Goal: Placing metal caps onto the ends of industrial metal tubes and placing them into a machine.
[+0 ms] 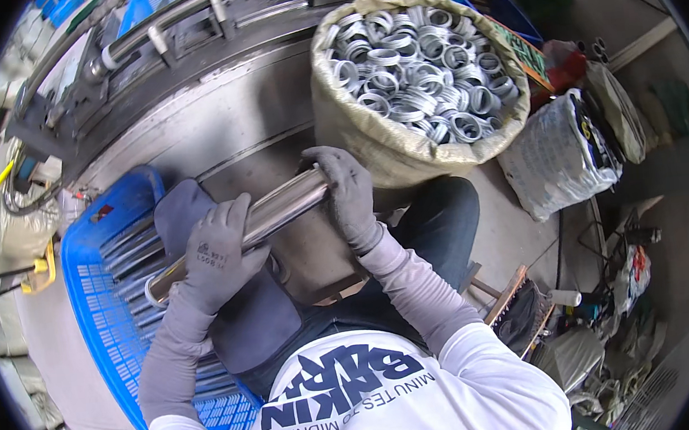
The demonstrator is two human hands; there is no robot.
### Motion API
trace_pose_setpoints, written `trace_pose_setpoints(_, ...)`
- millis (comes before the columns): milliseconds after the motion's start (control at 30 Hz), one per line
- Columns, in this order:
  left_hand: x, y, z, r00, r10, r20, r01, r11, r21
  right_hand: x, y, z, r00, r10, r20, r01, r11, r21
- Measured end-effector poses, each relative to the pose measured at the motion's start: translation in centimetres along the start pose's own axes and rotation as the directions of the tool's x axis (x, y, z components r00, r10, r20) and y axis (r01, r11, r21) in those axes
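Observation:
Across my lap lies a small bundle of shiny metal tubes (286, 204), slanting up to the right. My left hand (221, 250), in a grey glove, is wrapped round the bundle near its lower left end. A pale ring (151, 292) sits at that end. My right hand (346, 194), gloved too, curls over the upper right end, its palm against the tube ends. How many tubes are held cannot be made out. Beneath my left forearm is a dark grey pad (252, 325) over my thigh.
A blue plastic basket (95, 319) with more metal tubes stands at my left. Ahead to the right, a woven sack (405, 156) is full of metal rings (423, 77). A metal machine bench (183, 57) runs along the back. A grey-white bag (552, 156) stands right of the sack.

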State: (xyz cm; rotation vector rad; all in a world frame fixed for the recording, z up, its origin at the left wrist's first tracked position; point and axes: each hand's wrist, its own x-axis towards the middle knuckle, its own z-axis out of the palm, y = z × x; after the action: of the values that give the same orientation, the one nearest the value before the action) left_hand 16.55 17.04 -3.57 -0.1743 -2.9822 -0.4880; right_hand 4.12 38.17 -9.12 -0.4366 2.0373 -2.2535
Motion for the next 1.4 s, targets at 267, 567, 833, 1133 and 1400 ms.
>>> trace_pose_setpoints(267, -3.3, -3.0, -3.1, 0.991, -0.123, 0.054, 0.124, 0.992, -0.034, 5.5, -7.9, -16.8, 0.847, -0.515, 0.133, 0.317, 0.288, -0.904)
trace_pose_setpoints(567, 4.5, -4.4, -6.3, 0.99, 0.001, -0.143, 0.032, 0.974, 0.225, 7.3, -7.0, -23.4, 0.987, -0.049, 0.151, 0.158, 0.238, -0.958)
trace_pose_setpoints(833, 8.6, -7.5, -7.3, 0.985, 0.019, -0.174, 0.032, 0.959, 0.282, 7.9, -8.0, -23.4, 0.943, -0.016, 0.332, 0.331, 0.136, -0.934)
trace_pose_setpoints(1133, 17.5, -11.5, -8.8, 0.901, 0.143, -0.409, 0.042, 0.911, 0.411, 4.8, -11.5, -14.1, 0.998, 0.058, -0.032, -0.063, 0.979, -0.195)
trace_pose_setpoints(1400, 32.0, -17.1, -11.6, 0.917, 0.015, -0.4, 0.226, 0.805, 0.549, 2.4, 1.8, -5.7, 0.7, 0.57, 0.43, -0.694, 0.683, 0.226)
